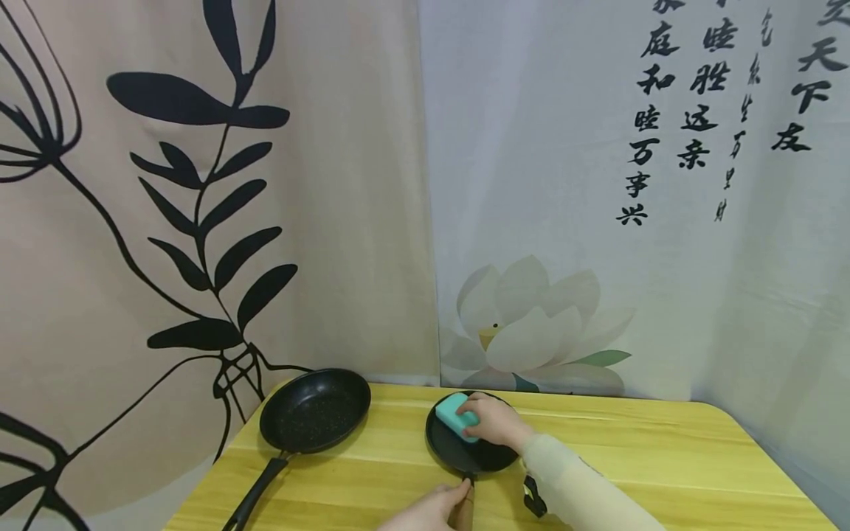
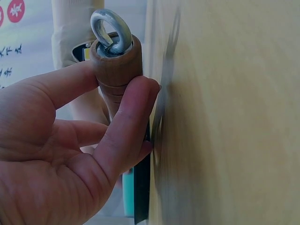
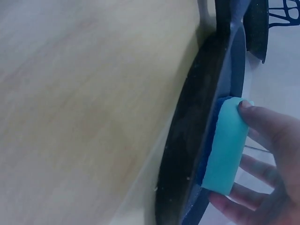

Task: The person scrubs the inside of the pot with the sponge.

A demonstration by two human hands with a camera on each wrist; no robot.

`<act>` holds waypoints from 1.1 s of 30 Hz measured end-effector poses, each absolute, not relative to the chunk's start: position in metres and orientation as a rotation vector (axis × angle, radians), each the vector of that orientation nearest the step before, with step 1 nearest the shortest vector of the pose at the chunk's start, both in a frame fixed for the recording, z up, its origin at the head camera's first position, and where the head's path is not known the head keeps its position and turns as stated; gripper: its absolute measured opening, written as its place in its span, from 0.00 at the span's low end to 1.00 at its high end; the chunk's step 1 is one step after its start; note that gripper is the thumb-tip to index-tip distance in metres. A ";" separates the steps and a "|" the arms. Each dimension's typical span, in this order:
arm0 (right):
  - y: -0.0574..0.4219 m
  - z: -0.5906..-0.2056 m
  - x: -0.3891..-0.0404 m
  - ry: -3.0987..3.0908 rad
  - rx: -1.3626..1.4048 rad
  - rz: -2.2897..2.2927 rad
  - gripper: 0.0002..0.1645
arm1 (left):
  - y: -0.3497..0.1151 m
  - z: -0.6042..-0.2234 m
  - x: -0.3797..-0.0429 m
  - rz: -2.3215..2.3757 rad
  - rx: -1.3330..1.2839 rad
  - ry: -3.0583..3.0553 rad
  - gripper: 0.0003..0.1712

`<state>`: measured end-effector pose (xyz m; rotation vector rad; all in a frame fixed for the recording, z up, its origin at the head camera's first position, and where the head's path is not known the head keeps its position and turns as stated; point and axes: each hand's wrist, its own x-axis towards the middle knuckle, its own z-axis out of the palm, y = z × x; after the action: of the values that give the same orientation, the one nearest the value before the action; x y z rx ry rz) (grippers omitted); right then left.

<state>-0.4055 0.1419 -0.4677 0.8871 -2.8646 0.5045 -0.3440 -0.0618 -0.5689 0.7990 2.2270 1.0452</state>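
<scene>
A small black frying pan [image 1: 488, 459] lies on the table, its handle toward the person. My left hand [image 1: 428, 510] grips its wooden handle [image 2: 117, 75], which ends in a metal ring [image 2: 111, 32]. Inside the pan, my right hand [image 1: 496, 422] holds a turquoise sponge [image 1: 454, 417] against the surface. In the right wrist view the thumb and fingers pinch the edges of the sponge [image 3: 227, 145], and its dark blue scouring side [image 3: 208, 145] faces the pan.
A larger black frying pan [image 1: 315, 413] sits on the left of the yellow wooden table [image 1: 637, 450], its handle [image 1: 259, 490] pointing to the front left. Behind the table hangs a printed curtain [image 1: 358, 221] with plants, a flower and writing.
</scene>
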 end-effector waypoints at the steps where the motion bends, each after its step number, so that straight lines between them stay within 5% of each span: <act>1: 0.143 -0.467 -0.405 -2.864 0.888 0.510 0.20 | -0.061 -0.569 -0.344 1.045 0.811 2.225 0.53; 33: 0.170 -0.468 -0.393 -2.851 0.832 0.623 0.19 | -0.062 -0.575 -0.346 1.106 0.817 2.198 0.53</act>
<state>-0.3932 0.1705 -0.4683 0.8315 -2.8510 0.6226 -0.3456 -0.0617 -0.5748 0.8166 2.1984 1.1062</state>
